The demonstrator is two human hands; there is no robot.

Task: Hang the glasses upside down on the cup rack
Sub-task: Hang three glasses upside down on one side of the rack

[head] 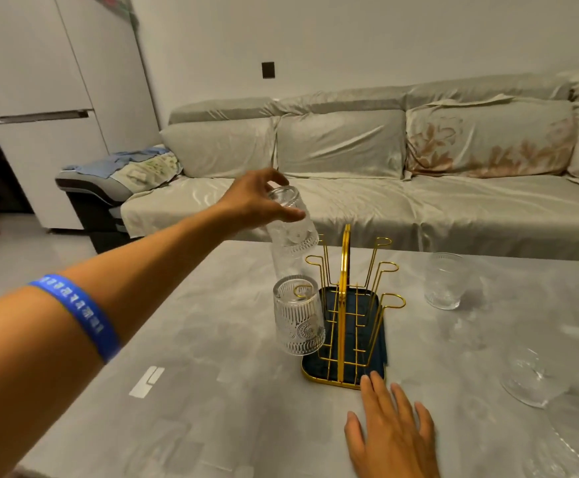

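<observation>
A gold wire cup rack [345,270] stands on a dark blue tray [381,357] in the middle of the table. My left hand [257,201] grips the base of an upside-down ribbed glass [293,225] above the rack's far left side. Under it another inverted glass [286,263] seems to sit on a peg. A third glass [298,315] hangs upside down on the near left peg. My right hand [391,429] lies flat on the table, its fingertips touching the tray's near edge.
An upright glass [444,281] stands right of the rack. Another glass [529,381] sits nearer on the right, and a further one [563,457] shows at the bottom right corner. A covered sofa [384,188] runs behind the grey table [212,357].
</observation>
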